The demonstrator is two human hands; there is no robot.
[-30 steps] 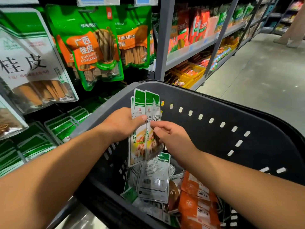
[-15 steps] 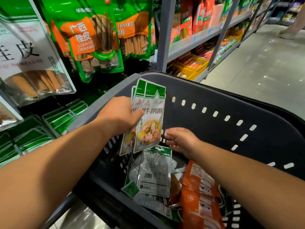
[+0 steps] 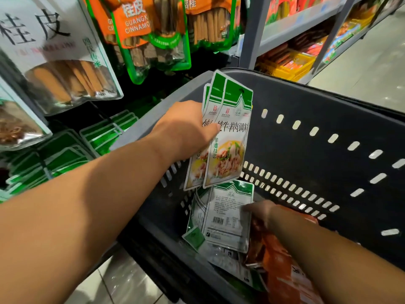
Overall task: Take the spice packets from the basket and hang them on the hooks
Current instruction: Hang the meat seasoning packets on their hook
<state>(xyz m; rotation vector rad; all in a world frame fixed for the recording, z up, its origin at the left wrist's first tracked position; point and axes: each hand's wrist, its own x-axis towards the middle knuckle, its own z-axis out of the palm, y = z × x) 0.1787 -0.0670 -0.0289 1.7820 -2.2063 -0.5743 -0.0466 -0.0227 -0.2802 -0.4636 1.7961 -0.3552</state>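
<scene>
Head view: the right hand (image 3: pixel 260 210) has let go of the held spice packets (image 3: pixel 228 137) and dropped into the basket (image 3: pixel 328 102). Its fingertips are now at the right edge of a face-down packet (image 3: pixel 228 213) (blur hides whether they pinch it). The left hand (image 3: pixel 186 130) clamps the held ones upright over the basket's left side. Collecting goes on; nothing is hung yet. Orange packets (image 3: pixel 282 260) crowd the near right. Cinnamon bags (image 3: pixel 153 40) hang far left above shelved green packets (image 3: pixel 105 132), and the hooks are hidden.
</scene>
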